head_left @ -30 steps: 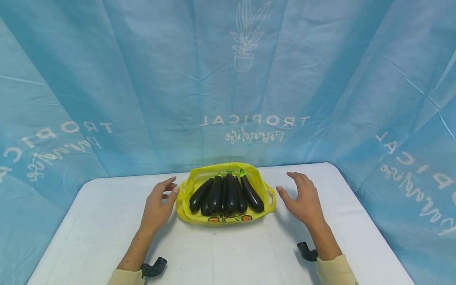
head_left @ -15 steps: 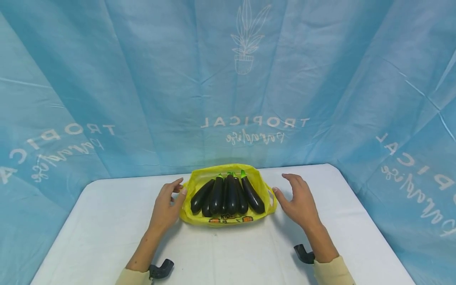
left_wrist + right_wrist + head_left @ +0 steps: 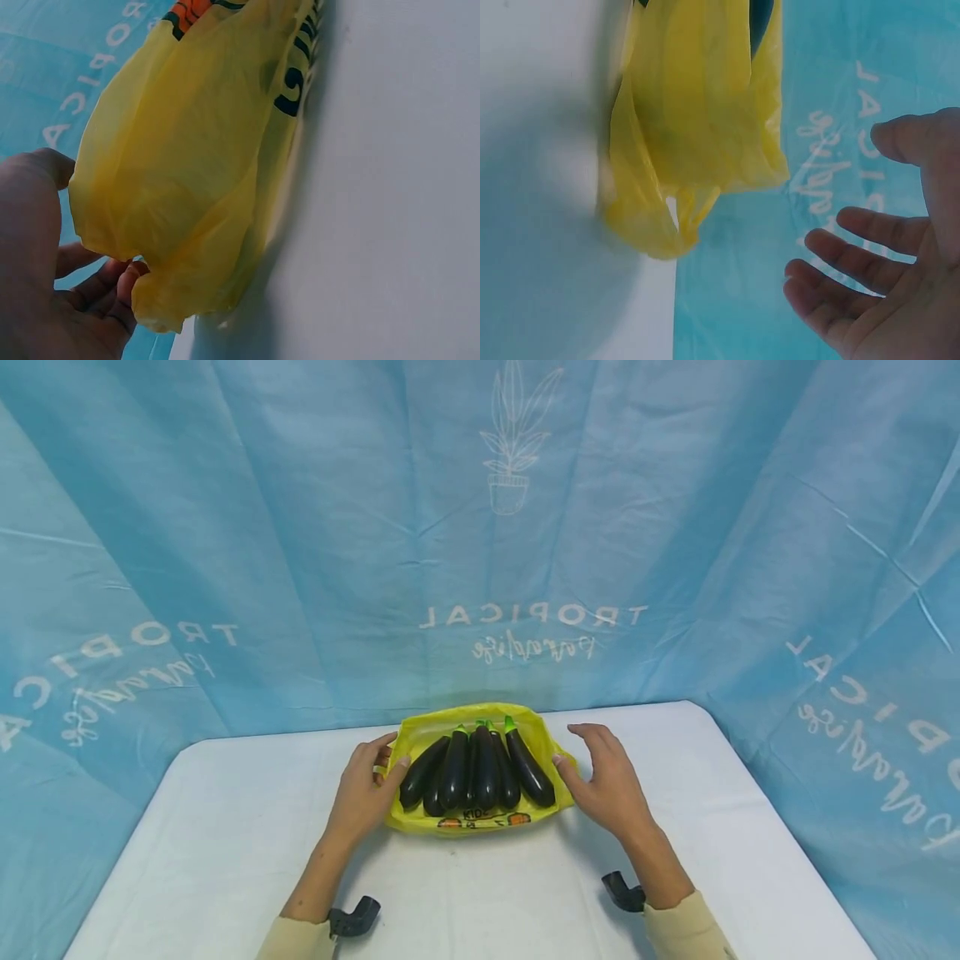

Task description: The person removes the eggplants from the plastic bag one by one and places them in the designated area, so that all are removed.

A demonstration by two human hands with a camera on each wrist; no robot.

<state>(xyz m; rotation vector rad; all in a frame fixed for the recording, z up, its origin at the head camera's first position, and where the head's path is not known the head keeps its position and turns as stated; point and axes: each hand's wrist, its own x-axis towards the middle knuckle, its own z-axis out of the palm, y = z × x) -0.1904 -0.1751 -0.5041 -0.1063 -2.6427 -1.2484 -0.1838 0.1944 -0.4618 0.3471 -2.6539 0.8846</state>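
Several dark, glossy eggplants point(image 3: 487, 768) with green stems lie side by side in a yellow plastic bag point(image 3: 450, 714), whose mouth spreads wide at the table's far side. My left hand point(image 3: 362, 797) is at the bag's left end, its thumb over the edge. In the left wrist view, the fingertips of the left hand point(image 3: 37, 277) come up to the bag's handle end; whether they touch it, I cannot tell. Beside the bag's right end is my right hand point(image 3: 611, 789). The right wrist view shows the right hand point(image 3: 900, 277) with relaxed, spread fingers, apart from the bag point(image 3: 697, 112).
A white cloth covers the table point(image 3: 480, 902). Blue printed curtains point(image 3: 337, 568) hang behind it and along both sides. A black curved mount sits on each wrist, the left mount point(image 3: 356, 917) and the right mount point(image 3: 624, 892).
Both hands have moved inward, the left hand to the right and the right hand to the left, closing in on the bag's ends. The bag and eggplants have stayed in place.
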